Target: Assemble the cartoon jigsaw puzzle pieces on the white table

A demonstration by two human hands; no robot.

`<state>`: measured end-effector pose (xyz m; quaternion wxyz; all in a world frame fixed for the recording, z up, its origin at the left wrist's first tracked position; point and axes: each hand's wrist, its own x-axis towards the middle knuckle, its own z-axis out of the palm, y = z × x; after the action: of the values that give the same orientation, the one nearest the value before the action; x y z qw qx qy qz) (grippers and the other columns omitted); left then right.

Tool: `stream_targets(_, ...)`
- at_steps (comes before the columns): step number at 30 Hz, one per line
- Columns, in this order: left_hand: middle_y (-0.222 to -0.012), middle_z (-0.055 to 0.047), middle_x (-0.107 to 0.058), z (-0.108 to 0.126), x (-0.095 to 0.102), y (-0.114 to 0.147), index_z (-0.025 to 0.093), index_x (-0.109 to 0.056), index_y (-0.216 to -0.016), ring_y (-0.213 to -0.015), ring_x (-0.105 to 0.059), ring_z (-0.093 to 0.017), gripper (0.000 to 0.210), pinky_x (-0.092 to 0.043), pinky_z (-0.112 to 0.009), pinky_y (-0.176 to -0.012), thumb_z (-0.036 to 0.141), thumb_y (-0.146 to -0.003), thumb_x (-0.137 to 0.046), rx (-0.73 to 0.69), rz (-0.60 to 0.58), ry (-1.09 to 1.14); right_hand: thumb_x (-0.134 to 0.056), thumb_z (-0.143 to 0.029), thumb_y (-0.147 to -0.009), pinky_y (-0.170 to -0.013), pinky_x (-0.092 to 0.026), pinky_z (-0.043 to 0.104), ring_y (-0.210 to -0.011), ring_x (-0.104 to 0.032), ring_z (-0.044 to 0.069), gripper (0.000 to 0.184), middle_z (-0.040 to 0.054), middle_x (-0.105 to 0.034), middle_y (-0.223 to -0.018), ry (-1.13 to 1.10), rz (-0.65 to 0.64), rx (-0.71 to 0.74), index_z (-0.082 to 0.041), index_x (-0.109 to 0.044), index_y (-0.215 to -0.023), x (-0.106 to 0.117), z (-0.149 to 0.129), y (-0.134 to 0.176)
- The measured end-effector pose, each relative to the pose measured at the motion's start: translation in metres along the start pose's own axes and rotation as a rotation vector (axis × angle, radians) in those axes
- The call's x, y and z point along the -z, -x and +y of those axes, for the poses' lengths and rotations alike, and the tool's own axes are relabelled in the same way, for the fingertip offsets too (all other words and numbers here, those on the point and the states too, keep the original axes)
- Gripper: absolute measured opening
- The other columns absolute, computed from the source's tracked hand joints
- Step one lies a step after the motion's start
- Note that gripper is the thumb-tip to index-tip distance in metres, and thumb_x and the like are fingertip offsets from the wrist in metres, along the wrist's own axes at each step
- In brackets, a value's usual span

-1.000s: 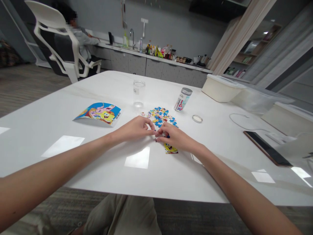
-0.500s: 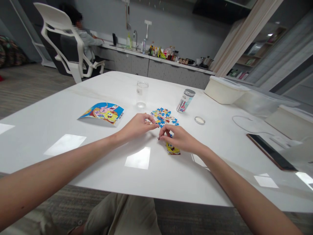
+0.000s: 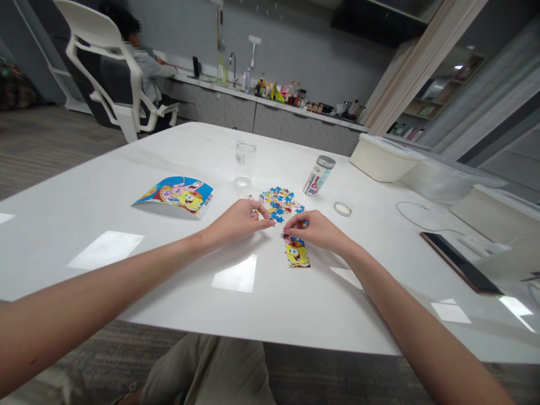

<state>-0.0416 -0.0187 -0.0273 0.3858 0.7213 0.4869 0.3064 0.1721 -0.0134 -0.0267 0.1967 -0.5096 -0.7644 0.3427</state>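
Note:
My right hand [image 3: 314, 229] pinches a small puzzle piece [image 3: 286, 232] at the upper left of a joined puzzle section [image 3: 297, 253] that shows a yellow cartoon face. Whether the piece touches the section I cannot tell. My left hand [image 3: 247, 218] is closed, thumb and forefinger together on a small puzzle piece [image 3: 272, 221], partly hidden by the fingers. Just beyond both hands lies a heap of loose puzzle pieces [image 3: 280, 199], mostly blue, yellow and pink. A curled picture sheet [image 3: 179, 194] with the cartoon lies left of my left hand.
Behind the heap stand a clear open jar [image 3: 245, 163] and a labelled jar with a grey lid [image 3: 319, 175]. A round lid [image 3: 342, 208] lies nearby. To the right are a tablet [image 3: 459, 263], a white cable and pale storage boxes [image 3: 383, 157]. A person [image 3: 147, 67] sits beyond the table.
My right hand has moved up and slightly right with its piece, uncovering more of the joined section. My left hand has barely moved. The whole view has shifted slightly.

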Motion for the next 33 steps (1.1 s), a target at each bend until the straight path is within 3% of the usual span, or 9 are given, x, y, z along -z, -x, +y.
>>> stream_targets(11,-0.043,0.01,-0.03,-0.002,-0.001,0.0,0.017,-0.064,-0.073,-0.043,-0.026,-0.008,0.017,-0.02,-0.025,-0.051,0.033,-0.077,-0.068,-0.017,0.004,-0.033,-0.065,-0.024,-0.075,-0.062,-0.046,0.026,-0.065,-0.061,0.014,0.01,0.0033,-0.071,-0.071,0.056,0.001,0.048,-0.016,-0.071,-0.075,0.002,0.005,-0.001)
stream_targets(17,-0.044,0.01,-0.031,-0.003,-0.001,0.0,0.017,-0.065,-0.073,-0.045,-0.029,-0.009,0.018,-0.022,-0.025,-0.052,0.034,-0.077,-0.067,-0.022,0.004,-0.041,-0.068,-0.028,-0.073,-0.06,-0.042,0.026,-0.062,-0.053,0.012,0.013,0.0014,-0.066,-0.072,0.127,0.046,0.097,-0.016,-0.069,-0.077,0.001,0.009,-0.004)
stream_targets(22,-0.044,0.009,-0.032,-0.004,0.0,0.0,0.017,-0.069,-0.077,-0.046,-0.031,-0.01,0.021,-0.022,-0.024,-0.052,0.037,-0.076,-0.066,-0.031,-0.02,-0.078,-0.056,-0.026,-0.084,-0.066,-0.043,0.026,-0.068,-0.054,0.013,0.016,0.003,-0.067,-0.08,0.107,0.136,0.053,-0.015,-0.067,-0.086,0.005,0.006,-0.005)
stream_targets(26,-0.044,0.007,-0.035,-0.006,0.0,0.0,0.016,-0.073,-0.079,-0.047,-0.031,-0.01,0.024,-0.021,-0.025,-0.051,0.039,-0.077,-0.065,-0.033,-0.069,-0.124,-0.052,-0.02,-0.086,-0.069,-0.043,0.026,-0.072,-0.056,0.014,0.016,0.004,-0.068,-0.083,0.142,0.13,0.025,-0.015,-0.068,-0.086,0.005,0.008,-0.006)
stream_targets(29,-0.044,0.007,-0.036,-0.009,0.001,-0.001,0.018,-0.076,-0.08,-0.047,-0.03,-0.01,0.024,-0.02,-0.026,-0.05,0.04,-0.076,-0.066,-0.049,-0.112,-0.144,-0.051,-0.016,-0.086,-0.072,-0.044,0.027,-0.075,-0.057,0.014,0.018,0.0049,-0.067,-0.087,0.221,0.136,0.103,-0.016,-0.069,-0.086,0.001,0.011,-0.006)
stream_targets(33,-0.046,0.006,-0.037,-0.015,0.003,-0.007,0.019,-0.077,-0.074,-0.049,-0.028,-0.01,0.023,-0.017,-0.026,-0.049,0.041,-0.068,-0.073,-0.029,-0.144,-0.139,-0.05,-0.012,-0.087,-0.081,-0.045,0.031,-0.091,-0.058,0.018,0.021,0.0094,-0.06,-0.104,0.381,0.193,0.328,-0.017,-0.069,-0.095,-0.004,0.015,-0.006)
